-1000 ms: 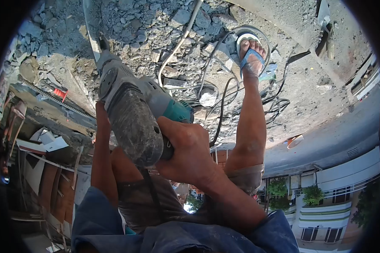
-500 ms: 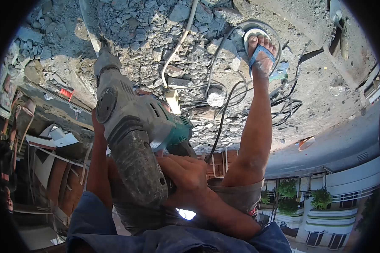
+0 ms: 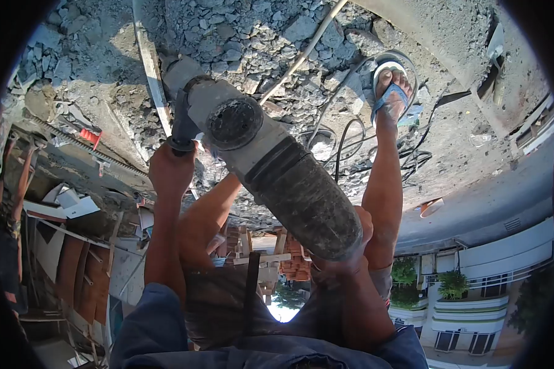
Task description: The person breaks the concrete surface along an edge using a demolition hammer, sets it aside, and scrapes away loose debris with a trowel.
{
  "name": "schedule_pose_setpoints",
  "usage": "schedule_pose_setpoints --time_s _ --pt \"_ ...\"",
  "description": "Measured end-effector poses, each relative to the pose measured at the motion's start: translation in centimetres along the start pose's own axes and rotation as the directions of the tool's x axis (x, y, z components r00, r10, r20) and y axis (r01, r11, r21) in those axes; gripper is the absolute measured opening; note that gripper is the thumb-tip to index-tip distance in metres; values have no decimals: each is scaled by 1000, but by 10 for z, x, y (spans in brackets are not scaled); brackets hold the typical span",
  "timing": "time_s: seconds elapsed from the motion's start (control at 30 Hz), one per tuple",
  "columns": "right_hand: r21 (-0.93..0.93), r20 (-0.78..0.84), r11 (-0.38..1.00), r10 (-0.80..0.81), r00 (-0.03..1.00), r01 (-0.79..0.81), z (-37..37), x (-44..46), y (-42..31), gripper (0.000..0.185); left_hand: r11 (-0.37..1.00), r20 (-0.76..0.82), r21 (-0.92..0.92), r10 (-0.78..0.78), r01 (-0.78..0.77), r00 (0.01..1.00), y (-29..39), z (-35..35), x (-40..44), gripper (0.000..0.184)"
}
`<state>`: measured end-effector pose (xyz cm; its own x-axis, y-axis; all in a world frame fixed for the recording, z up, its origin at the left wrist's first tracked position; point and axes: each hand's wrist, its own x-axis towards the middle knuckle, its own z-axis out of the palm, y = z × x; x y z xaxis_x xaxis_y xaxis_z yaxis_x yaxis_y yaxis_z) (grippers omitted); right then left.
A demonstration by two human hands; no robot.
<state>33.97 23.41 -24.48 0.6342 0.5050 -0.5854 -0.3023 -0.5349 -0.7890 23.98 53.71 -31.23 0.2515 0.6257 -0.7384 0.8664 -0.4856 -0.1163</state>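
Note:
A dusty grey demolition hammer [image 3: 277, 178] spans the middle of the view, its front end toward the upper left over broken rubble [image 3: 228, 40]. My left hand [image 3: 171, 169] is closed around its dark side handle [image 3: 183, 123]. At the back of the tool, my right hand [image 3: 364, 229] is wrapped about the rear grip. The motor housing covers most of those fingers and the grip itself. I cannot make out the tip of the tool against the rubble.
A pale strip [image 3: 149, 64] and a light rod [image 3: 305, 52] lie across the rubble. Black cable [image 3: 338, 150] loops near my sandalled foot [image 3: 393, 92]. Ribbed steel rod [image 3: 83, 147] and a red piece [image 3: 91, 136] lie left, above leaning boards [image 3: 80, 264].
The demolition hammer's rear end and my right hand have swung right. The tool now lies more slantwise. My left hand, mostly hidden behind it before, now shows on the side handle.

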Motion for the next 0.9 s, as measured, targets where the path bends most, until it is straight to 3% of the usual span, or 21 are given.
schedule_pose_setpoints --time_s 0.1,0.2,0.3,0.4,0.43,0.47,0.53,0.57,0.67,0.77,0.9 --pt "-9 35 994 108 994 -108 7 42 -41 37 1000 -23 25 0 1 1000 -12 1 19 32" --pt "83 7 994 66 998 -67 25 42 -64 37 997 -7 44 -61 61 998 -28 -1 30 31" --pt "259 20 957 131 991 -132 39 36 -79 34 996 3 -82 28 -27 1000 -48 1 36 24" --pt "177 124 972 135 983 -156 40 24 -60 36 968 -25 -243 56 -60 998 -76 30 31 26" --pt "195 111 965 157 981 -177 36 19 -48 37 995 -14 -79 61 -62 998 -75 34 28 29" --pt "215 91 958 175 980 -191 29 20 -39 38 994 -23 -84 66 -68 998 -52 24 13 29" --pt "372 88 883 273 958 -285 -12 28 -36 33 996 101 83 -29 20 994 10 -15 -30 33" --pt "450 128 829 308 943 -332 -32 26 -41 28 993 184 98 -79 61 980 18 -18 -47 35" --pt "454 174 792 371 912 -409 -82 8 -51 36 990 244 102 -116 94 963 40 -21 -103 35" --pt "468 208 731 456 865 -498 -116 -10 -40 41 978 239 182 -142 99 961 70 -36 -148 35" --pt "418 82 821 393 916 -389 -145 -22 -23 44 967 268 235 -164 100 949 86 -43 -187 35"
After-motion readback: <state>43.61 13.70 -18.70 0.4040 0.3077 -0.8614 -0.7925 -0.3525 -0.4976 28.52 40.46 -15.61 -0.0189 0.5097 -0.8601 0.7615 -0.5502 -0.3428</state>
